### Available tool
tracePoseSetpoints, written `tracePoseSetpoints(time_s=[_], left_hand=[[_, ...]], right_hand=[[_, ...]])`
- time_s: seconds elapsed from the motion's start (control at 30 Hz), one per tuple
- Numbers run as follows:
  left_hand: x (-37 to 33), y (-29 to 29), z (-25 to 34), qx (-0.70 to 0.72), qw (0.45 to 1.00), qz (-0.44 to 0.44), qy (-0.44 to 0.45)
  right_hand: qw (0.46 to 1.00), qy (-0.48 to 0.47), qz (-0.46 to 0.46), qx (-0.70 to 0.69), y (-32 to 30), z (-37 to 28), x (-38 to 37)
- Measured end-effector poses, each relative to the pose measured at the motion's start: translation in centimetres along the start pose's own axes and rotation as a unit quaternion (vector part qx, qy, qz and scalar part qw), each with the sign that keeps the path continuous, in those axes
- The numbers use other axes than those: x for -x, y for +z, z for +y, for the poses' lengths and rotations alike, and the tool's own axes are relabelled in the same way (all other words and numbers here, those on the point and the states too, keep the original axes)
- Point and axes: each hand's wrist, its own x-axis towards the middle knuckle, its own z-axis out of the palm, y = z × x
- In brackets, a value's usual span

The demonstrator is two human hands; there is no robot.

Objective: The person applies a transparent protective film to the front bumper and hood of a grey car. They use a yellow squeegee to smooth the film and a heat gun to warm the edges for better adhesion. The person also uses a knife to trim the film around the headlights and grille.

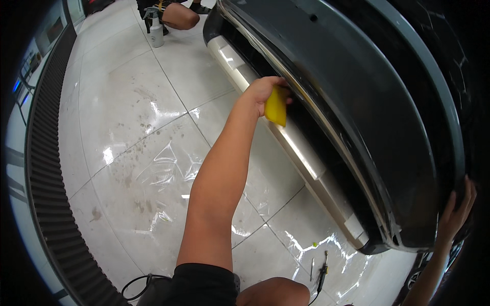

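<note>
My left hand (pixel 265 94) reaches forward to the dark car bumper (pixel 326 76) and grips a flat yellow squeegee (pixel 276 107). Its fingers go partly out of sight into the black recess between the glossy trim strip (pixel 306 99) and the silver lower bar (pixel 298 150). At the far right, my right hand (pixel 459 209) lies on the edge of the bodywork with its fingers stretched out and holds nothing. Bright wrinkled edges, perhaps clear film, run along the trim strip's upper end.
Crumpled clear film (pixel 171 163) lies on the tiled floor (pixel 115 92). A black and yellow corded tool (pixel 322 275) and a thin metal tool (pixel 312 269) rest below the bumper. Another person's bent knee (pixel 181 16) and a spray bottle (pixel 156 34) are at the top.
</note>
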Motion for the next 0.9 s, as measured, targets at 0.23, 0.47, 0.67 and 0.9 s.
tracePoseSetpoints(time_s=[0.23,0.47,0.67,0.9], left_hand=[[-4.6,-5.5,6.3,0.186,0.973,0.048,0.127],[-6.1,-7.6,6.9,0.217,0.973,0.011,0.082],[-6.3,-8.9,5.7,0.221,0.96,0.001,0.173],[-9.5,-10.7,10.8,0.221,0.963,0.036,0.151]], right_hand=[[0.997,0.061,0.038,0.014,1.7,-2.2,0.4],[0.996,0.084,0.022,0.031,1.9,-2.1,0.5],[0.996,0.075,0.031,0.037,1.9,-2.1,0.5],[0.996,0.081,0.017,0.013,1.2,-2.4,0.4]])
